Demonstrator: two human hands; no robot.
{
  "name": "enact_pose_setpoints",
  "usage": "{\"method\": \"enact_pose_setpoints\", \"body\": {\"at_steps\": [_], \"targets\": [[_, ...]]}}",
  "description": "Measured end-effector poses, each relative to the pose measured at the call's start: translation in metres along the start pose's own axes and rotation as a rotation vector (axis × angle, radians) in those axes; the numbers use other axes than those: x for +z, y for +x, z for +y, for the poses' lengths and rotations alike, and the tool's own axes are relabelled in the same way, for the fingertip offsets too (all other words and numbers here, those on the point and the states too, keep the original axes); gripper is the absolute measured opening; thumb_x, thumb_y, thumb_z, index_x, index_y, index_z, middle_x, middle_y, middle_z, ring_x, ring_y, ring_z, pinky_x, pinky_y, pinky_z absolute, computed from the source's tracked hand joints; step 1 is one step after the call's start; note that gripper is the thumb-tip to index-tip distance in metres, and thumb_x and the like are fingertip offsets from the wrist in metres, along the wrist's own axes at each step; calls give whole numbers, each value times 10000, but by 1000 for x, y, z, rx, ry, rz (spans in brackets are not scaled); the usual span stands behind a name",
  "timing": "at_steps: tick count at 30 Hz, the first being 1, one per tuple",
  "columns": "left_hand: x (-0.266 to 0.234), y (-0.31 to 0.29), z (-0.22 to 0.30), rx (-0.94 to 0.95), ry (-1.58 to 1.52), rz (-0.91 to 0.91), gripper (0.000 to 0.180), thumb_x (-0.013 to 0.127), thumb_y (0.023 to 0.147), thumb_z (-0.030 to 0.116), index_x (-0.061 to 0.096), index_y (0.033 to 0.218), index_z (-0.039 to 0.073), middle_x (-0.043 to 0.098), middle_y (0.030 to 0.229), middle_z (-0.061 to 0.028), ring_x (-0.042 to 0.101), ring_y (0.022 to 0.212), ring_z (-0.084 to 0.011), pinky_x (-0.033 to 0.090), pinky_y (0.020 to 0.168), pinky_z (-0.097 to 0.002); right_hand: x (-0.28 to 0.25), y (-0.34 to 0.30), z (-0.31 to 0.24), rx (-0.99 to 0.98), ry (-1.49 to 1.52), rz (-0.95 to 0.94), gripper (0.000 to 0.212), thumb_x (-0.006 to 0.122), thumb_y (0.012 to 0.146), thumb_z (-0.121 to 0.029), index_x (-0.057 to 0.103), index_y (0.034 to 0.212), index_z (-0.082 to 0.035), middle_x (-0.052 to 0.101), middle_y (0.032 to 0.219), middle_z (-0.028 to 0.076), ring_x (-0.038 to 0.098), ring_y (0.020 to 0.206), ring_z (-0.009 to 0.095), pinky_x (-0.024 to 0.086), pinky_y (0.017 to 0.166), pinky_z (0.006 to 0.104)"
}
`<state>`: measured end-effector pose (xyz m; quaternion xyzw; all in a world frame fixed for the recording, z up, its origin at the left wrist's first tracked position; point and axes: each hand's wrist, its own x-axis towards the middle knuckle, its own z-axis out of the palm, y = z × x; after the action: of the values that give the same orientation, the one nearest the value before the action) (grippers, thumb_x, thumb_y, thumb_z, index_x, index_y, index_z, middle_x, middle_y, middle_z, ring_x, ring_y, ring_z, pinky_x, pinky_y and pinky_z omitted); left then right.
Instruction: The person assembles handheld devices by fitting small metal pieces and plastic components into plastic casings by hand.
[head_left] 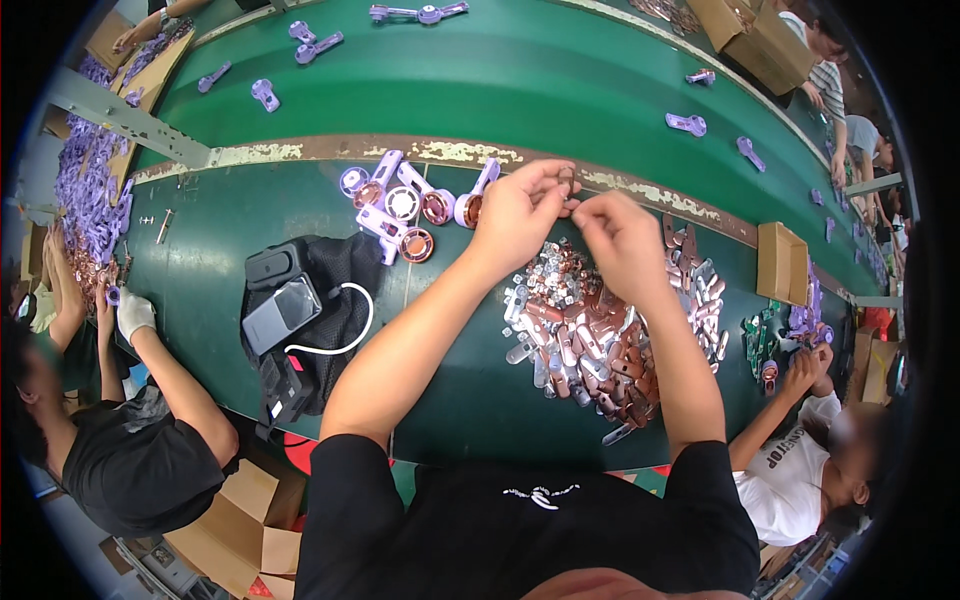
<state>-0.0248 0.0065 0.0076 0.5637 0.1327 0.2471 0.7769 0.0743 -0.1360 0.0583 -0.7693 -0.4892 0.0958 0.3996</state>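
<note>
My left hand (520, 208) is raised over the far side of the pile, thumb and fingers pinched together. Close against it, my right hand (622, 238) is pinched too, the fingertips of both almost meeting. A small dark piece (569, 182) shows between the fingertips, too small to name. Below my hands lies a pile of small copper-coloured and silvery oblong plates (590, 345), with tiny clear and metallic parts (556, 272) at its far left edge. Left of my left hand, several purple handheld fans (437, 205) with copper-coloured round faces lie in a cluster.
A black mesh bag (345, 262) with a grey power bank (283, 315) and white cable lies left of my left forearm. Beyond a worn ledge (450, 152), a green conveyor belt (560, 75) carries scattered purple fans. An open cardboard box (782, 262) stands right. Co-workers sit on both sides.
</note>
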Motion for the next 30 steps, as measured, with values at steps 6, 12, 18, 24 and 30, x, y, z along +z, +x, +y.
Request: {"method": "enact_pose_setpoints", "body": {"at_steps": [6,12,18,24,30], "targets": [[15,-2,0,-49,132,-104,256,563,1015,-29,604,1260,-90,727,1124,-155,728,1010,-188,607,893,-299,3,0,9,71,108,217,86,697,940,-65,680,942,20,678,870,125,704,716,212,553,660,332],[9,-4,1,-105,-74,-93,217,609,1025,15,613,1218,-85,743,1093,-144,735,957,-176,609,849,-288,10,2,5,171,144,240,126,715,931,-74,633,947,21,672,870,116,668,712,203,541,663,348],[6,0,4,-140,-156,-76,183,610,1034,22,621,1193,-69,717,1163,-173,726,1052,-226,620,951,-347,24,3,23,275,351,220,200,692,979,-91,584,1096,30,681,936,90,665,806,125,555,722,298],[2,1,10,-214,-334,-49,140,631,1048,134,640,1128,20,736,1109,-133,740,980,-211,617,884,-318,-12,22,12,426,723,-15,246,679,1001,-111,609,1219,-21,683,1078,73,659,957,122,541,766,264],[15,-5,3,164,684,-120,149,622,983,98,632,1076,-19,749,986,-143,740,839,-287,590,773,-427,-19,53,-49,-432,-197,64,331,739,860,-68,680,1186,-66,669,1136,135,675,984,275,546,812,383]]}}
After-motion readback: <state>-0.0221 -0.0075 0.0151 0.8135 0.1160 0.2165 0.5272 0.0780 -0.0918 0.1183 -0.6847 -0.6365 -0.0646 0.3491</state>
